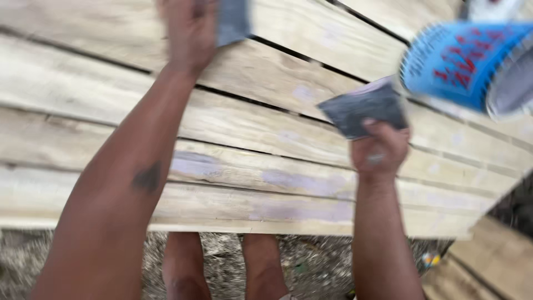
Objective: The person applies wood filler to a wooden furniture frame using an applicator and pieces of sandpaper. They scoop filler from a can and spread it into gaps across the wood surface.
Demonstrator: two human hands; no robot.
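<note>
The right hand (380, 150) is pinching a dark grey sheet of what looks like sandpaper (365, 108), fingers curled shut around its lower edge so the sheet is sticking up and away over the planks. It's flat, roughly square, with a paler edge showing along the top. The left hand (189, 30) is reaching further out and closing on a second dark grey piece (232, 19), though that one is running off the top edge and the hand is blurry, so how tightly the fingers are gripping it is hard to say.

Both are hovering above a tabletop made of pale, rough-sawn wooden planks (250, 128), with dark gaps between them and faint purplish smears along the nearer boards. A blue cylindrical can (463, 61) with red markings is lying on its side at the far right, partly cut off. Bare legs and gravelly ground (222, 261) are showing below the planks' edge.
</note>
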